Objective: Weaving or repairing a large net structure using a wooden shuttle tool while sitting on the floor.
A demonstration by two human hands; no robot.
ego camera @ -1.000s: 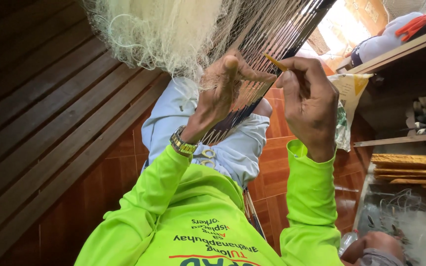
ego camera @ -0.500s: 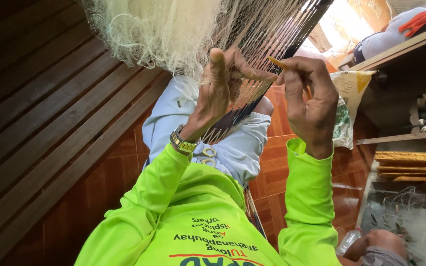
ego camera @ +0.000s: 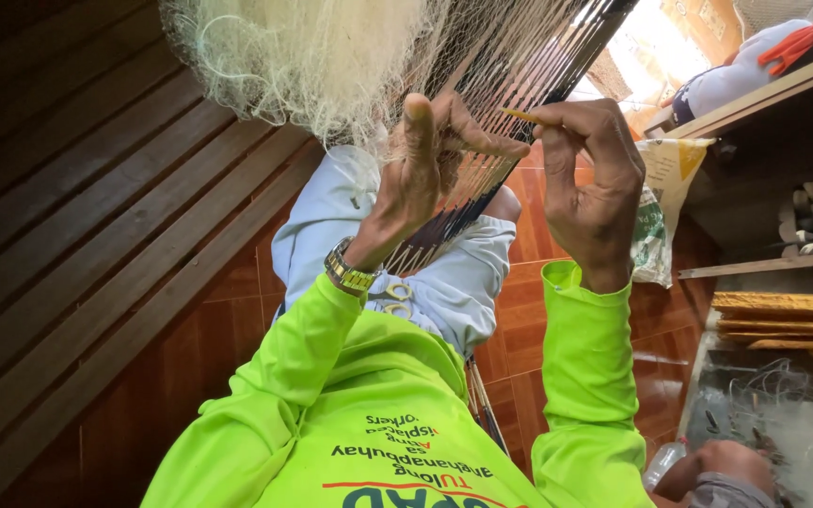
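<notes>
the left hand is reaching up into a pale cream fishing net of fine thread, its fingers curled and pressed together around a bundle of the net's strands, the forefinger pointing straight up. the right hand is sitting just beside it, thumb and forefinger pinching a thin yellow netting needle whose tip is pointing toward the left hand's fingertips. the net is hanging bunched in a thick cloud at the top of the view and is running as taut lines across a dark slatted frame that is slanting down between the two hands; those lines are crossing in front of the left palm and partly hiding it.

a gold metal wristwatch is sitting on the left wrist, above the bright lime-green long sleeves. light blue trousers are lying behind the forearms over a red-brown tiled floor. dark wooden planks are filling the left side. a wooden shelf is standing well apart at the right, with a printed plastic sack beside it, and another person's hand is showing at the bottom right corner.
</notes>
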